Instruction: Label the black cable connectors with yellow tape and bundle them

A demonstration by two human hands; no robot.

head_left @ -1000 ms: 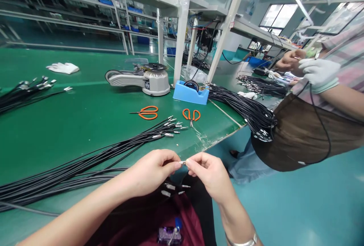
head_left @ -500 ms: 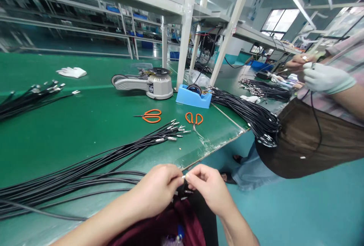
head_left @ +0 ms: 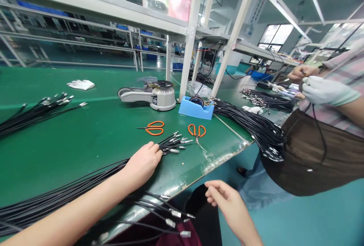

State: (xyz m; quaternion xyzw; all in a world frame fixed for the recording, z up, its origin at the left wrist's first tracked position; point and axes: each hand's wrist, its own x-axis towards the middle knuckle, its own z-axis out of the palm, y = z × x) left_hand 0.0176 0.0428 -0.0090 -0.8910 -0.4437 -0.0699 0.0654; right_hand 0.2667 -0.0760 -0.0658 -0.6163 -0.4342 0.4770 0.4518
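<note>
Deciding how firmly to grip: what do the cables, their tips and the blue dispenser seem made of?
Cables: probably rubber or plastic jackets, satin black, judging by the even surface and soft sheen.
Tips: likely metal, silvery with bright glints; plating can't be told.
Dispenser: apparently moulded plastic, smooth, evenly coloured.

From far off, I saw black cables (head_left: 93, 179) with smooth, rubbery skins and shiny metal tips (head_left: 174, 150). The tabletop (head_left: 105, 136) was smooth and a bit glossy, but its edge (head_left: 223, 161) looked rough and scuffed. The scissors (head_left: 147, 128) had plastic handles. The blue tape holder (head_left: 196, 112) was smooth plastic. The white glove (head_left: 81, 84) looked like soft cloth.
</note>
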